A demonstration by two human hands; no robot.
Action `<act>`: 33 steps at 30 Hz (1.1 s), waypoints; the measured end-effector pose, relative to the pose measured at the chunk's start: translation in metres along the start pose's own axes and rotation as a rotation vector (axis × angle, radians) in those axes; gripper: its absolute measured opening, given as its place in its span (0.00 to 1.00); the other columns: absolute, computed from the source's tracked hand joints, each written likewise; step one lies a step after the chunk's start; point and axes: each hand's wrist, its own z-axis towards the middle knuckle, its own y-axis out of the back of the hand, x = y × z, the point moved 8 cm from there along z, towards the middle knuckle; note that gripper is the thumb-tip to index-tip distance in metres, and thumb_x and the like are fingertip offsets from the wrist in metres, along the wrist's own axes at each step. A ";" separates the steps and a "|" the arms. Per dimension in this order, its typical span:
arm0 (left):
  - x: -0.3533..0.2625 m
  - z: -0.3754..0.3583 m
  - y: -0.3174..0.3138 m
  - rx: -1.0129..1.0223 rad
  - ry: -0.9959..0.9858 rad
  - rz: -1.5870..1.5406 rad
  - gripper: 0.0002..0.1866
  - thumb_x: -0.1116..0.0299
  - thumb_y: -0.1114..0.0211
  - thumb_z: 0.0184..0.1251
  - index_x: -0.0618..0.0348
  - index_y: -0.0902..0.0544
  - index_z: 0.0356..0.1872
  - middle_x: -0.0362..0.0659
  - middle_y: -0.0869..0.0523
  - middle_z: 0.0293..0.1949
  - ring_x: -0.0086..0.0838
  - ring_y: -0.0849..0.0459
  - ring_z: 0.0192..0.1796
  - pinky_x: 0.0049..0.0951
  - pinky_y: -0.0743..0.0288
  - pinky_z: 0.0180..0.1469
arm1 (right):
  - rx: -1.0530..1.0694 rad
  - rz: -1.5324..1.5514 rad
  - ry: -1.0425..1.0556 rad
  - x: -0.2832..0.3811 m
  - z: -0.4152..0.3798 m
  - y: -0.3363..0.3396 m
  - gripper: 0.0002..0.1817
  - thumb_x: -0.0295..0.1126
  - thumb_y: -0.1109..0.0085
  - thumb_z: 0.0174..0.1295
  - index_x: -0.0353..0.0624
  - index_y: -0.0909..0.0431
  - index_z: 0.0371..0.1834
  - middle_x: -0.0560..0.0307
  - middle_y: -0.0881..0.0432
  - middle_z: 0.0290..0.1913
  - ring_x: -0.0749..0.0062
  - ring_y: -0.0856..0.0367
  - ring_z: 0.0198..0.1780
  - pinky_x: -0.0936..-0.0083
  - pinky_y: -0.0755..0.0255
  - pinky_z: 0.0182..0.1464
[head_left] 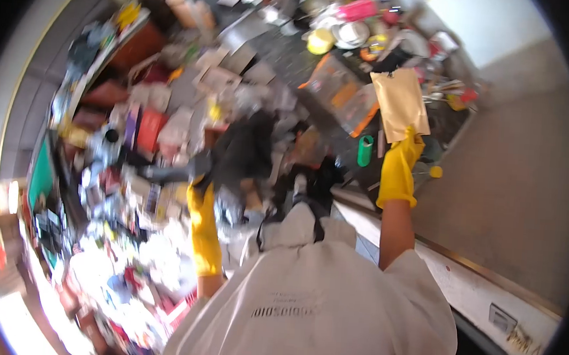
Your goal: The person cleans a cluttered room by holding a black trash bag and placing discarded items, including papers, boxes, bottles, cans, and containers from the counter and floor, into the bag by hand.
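With the right hand (pixel 400 169) pinching the envelope (pixel 399 100) in its fingers, moving it calls for steady grip; the left hand's (pixel 203 228) fingers, by something dark (pixel 243 148), are too blurred to tell.

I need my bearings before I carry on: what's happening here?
The person's right hand, in a yellow glove, holds a gold-coloured pouch over a cluttered dark surface, near a green item. The left hand, also gloved, is at a dark object; blur hides whether its grip is closed. Mixed items lie heaped farther left.
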 end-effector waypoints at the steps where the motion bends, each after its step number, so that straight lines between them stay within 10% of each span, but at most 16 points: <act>1: 0.009 -0.001 0.010 0.002 -0.030 0.111 0.16 0.78 0.34 0.68 0.64 0.24 0.55 0.45 0.17 0.49 0.27 0.18 0.50 0.27 0.24 0.55 | 0.124 0.118 -0.052 0.014 -0.041 -0.014 0.18 0.33 0.30 0.61 0.35 0.25 0.48 0.55 0.18 0.38 0.71 0.20 0.35 0.74 0.24 0.37; 4: -0.015 -0.002 -0.008 0.127 0.027 0.079 0.13 0.79 0.35 0.66 0.64 0.20 0.51 0.43 0.15 0.41 0.24 0.17 0.43 0.25 0.22 0.48 | 0.380 -0.469 -0.083 0.018 -0.118 -0.041 0.16 0.35 0.28 0.60 0.39 0.24 0.42 0.59 0.22 0.30 0.79 0.25 0.27 0.78 0.29 0.28; 9: -0.067 -0.017 -0.016 0.084 -0.116 0.096 0.10 0.75 0.36 0.67 0.65 0.17 0.48 0.44 0.14 0.37 0.26 0.16 0.35 0.24 0.23 0.42 | 0.958 -0.535 0.410 0.048 -0.215 -0.101 0.09 0.26 0.34 0.63 0.36 0.19 0.44 0.57 0.17 0.40 0.79 0.20 0.41 0.78 0.28 0.42; 12: -0.116 -0.028 -0.017 0.210 -0.261 0.408 0.12 0.79 0.35 0.64 0.65 0.18 0.49 0.46 0.14 0.38 0.29 0.15 0.37 0.23 0.23 0.43 | 1.099 -0.373 0.273 0.064 -0.233 -0.134 0.09 0.25 0.34 0.63 0.37 0.20 0.45 0.55 0.19 0.42 0.77 0.21 0.43 0.77 0.28 0.45; 18: -0.101 -0.029 0.049 -0.245 0.062 0.011 0.11 0.75 0.30 0.66 0.62 0.19 0.47 0.43 0.14 0.40 0.21 0.18 0.39 0.21 0.25 0.45 | 0.844 -0.331 0.109 0.048 -0.227 -0.119 0.11 0.31 0.30 0.62 0.40 0.21 0.41 0.60 0.20 0.40 0.82 0.25 0.39 0.82 0.31 0.42; 24: -0.123 -0.027 0.112 -0.426 0.073 0.096 0.17 0.62 0.32 0.69 0.62 0.19 0.51 0.41 0.14 0.45 0.21 0.18 0.45 0.22 0.26 0.51 | 1.162 -0.638 0.762 0.083 -0.265 -0.108 0.11 0.22 0.33 0.60 0.39 0.17 0.45 0.54 0.18 0.42 0.67 0.19 0.43 0.75 0.27 0.46; 33: -0.186 -0.059 0.114 -0.294 -0.151 0.173 0.16 0.79 0.34 0.67 0.66 0.23 0.55 0.46 0.16 0.50 0.25 0.18 0.51 0.24 0.27 0.57 | 1.210 -0.628 0.307 0.044 -0.274 -0.130 0.10 0.24 0.35 0.63 0.38 0.23 0.46 0.56 0.17 0.39 0.73 0.18 0.37 0.75 0.25 0.42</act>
